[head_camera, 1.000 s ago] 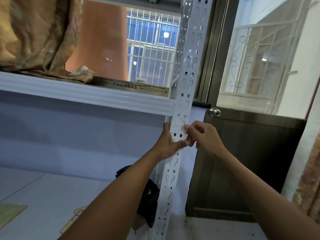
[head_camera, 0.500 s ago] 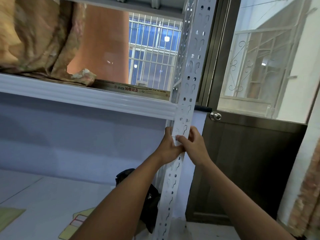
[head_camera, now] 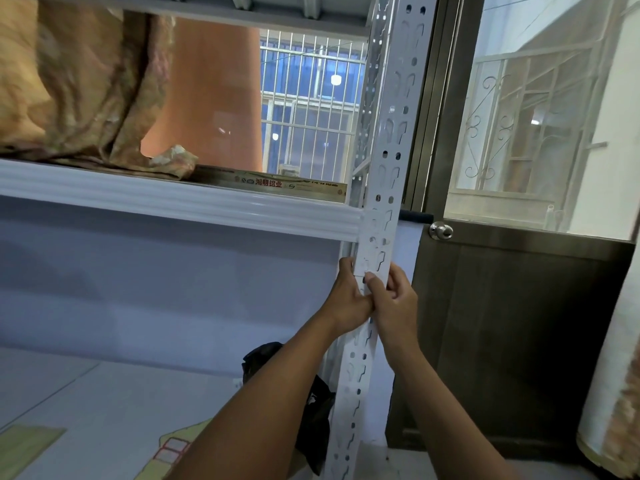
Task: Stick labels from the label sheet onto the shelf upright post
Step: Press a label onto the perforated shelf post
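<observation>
One shelf upright post concerns us here: white, perforated, rising right of centre from the near floor to the top of the view. Both our hands meet on it just below the shelf beam. Our left hand curls round the post's left edge and grips it. Our right hand wraps the right edge, its thumb flat on the front face. We judge this to be the pressing-down of a label, though white on white we cannot make out a label under the thumb, nor any label sheet. To do it well we would hold the post firm with the left hand, rub the thumb from the middle out to the edges, and bridge the punched slots without pushing paper into them. Counting: one post under our hands, two hands, one beam, labels not countable. Farther out, one fabric bundle and one flat printed box lie on the shelf at left. One black bag sits on the floor left of the post's foot, and one door with one round knob stands to the right.
</observation>
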